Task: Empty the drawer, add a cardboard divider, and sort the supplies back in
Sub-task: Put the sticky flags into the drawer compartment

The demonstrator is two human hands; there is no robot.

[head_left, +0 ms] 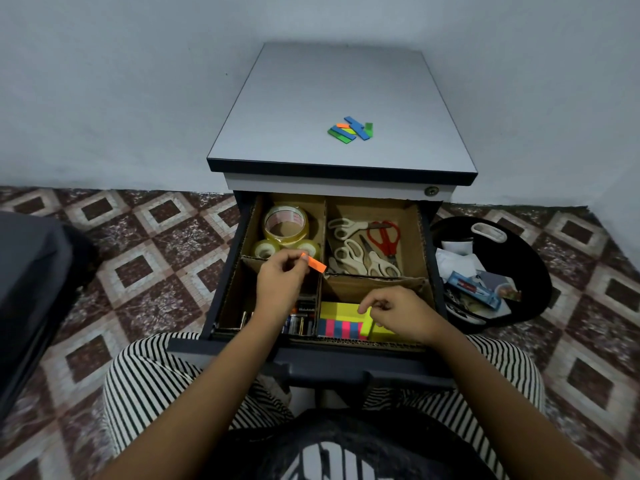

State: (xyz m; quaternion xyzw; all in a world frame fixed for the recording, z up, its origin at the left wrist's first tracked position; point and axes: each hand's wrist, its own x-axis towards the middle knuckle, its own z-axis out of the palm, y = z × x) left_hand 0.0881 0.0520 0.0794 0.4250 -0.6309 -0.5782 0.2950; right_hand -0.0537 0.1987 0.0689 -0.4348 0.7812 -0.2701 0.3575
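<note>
Pinching an orange flag [314, 264] above the drawer [224, 270], the left hand [281, 284] hovered; the right hand [400, 315] hung loosely curled, empty, over the sticky notes [341, 319].

Three tape rolls [285, 225], one red scissors [384, 237].

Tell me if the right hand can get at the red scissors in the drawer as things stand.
Probably yes. The right hand hovers empty over the sticky notes, one compartment nearer than the red scissors, whose handles lie uncovered. Only the low cardboard divider lies between.
</note>
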